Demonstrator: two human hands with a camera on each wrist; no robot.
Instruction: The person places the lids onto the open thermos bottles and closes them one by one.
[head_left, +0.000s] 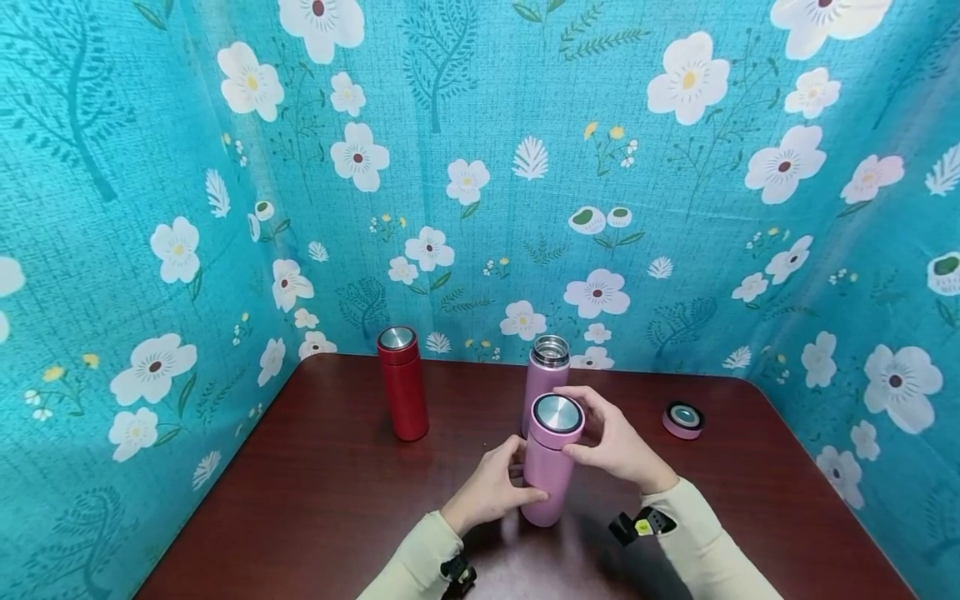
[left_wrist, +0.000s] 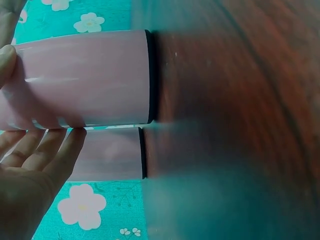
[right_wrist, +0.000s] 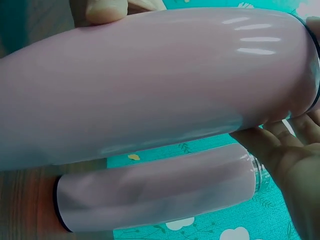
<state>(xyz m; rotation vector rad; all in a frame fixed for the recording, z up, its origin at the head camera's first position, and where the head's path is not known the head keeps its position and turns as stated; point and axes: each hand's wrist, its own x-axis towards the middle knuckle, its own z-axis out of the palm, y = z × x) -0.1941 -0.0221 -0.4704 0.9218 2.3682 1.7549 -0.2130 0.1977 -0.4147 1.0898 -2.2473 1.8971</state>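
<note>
A pink thermos bottle (head_left: 550, 479) with a steel-topped pink lid (head_left: 558, 414) stands nearly upright in front of me. My left hand (head_left: 491, 487) grips its lower body, thumb on the near side. Around the lid and upper part, my right hand (head_left: 618, 443) holds with thumb and fingers. In the left wrist view the bottle's black base (left_wrist: 150, 77) is close to the tabletop; whether it touches I cannot tell. Right behind it is a second pink thermos (head_left: 542, 382), upright and lidless, its steel mouth (head_left: 551, 350) showing; the held bottle partly hides it.
A loose pink lid (head_left: 682, 423) lies on the dark red-brown table (head_left: 315, 492) at the right. Further left stands a red thermos (head_left: 407, 396) with its lid on. Blue flowered cloth (head_left: 480, 208) hangs behind the table and along both sides.
</note>
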